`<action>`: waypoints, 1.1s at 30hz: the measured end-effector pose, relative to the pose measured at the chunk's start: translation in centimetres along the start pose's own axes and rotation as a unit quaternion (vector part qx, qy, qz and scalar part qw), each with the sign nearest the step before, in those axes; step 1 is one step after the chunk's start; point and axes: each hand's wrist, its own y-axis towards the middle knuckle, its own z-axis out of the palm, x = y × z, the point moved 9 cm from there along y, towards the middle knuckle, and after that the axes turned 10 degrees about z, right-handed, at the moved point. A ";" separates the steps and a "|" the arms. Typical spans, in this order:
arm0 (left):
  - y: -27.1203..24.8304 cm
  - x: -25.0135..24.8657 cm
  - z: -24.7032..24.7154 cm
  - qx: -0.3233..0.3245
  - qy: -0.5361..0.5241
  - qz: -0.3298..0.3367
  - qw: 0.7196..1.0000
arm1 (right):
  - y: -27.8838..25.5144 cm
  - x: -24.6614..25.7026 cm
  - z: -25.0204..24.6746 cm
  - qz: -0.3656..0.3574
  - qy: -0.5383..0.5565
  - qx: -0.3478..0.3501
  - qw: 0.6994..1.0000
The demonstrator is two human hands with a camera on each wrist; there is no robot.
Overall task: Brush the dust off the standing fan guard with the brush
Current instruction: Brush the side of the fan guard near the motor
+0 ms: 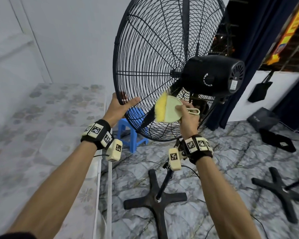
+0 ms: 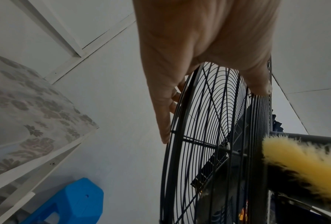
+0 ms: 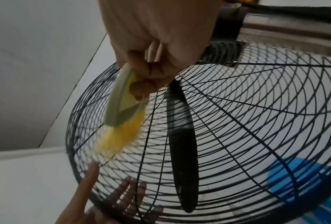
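Head view: the right hand [image 1: 188,116] grips the brush [image 1: 167,110], bristles on the fan guard [image 1: 150,54] below the motor; the left hand [image 1: 121,105] clasps its rim. Hard strokes could tip the fan or snag bristles.

No legible text. The white sticker [image 1: 233,84] on the fan motor housing [image 1: 212,75], the printing on the black bag [image 1: 261,118] on the floor, and the yellow-red banner [image 1: 290,30] at upper right are too blurred to read.
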 end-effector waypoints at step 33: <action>-0.6 -1.0 0.9 0.021 -0.010 -0.019 1.000 | 0.7 3.9 -0.9 -0.084 0.028 -0.123 0.988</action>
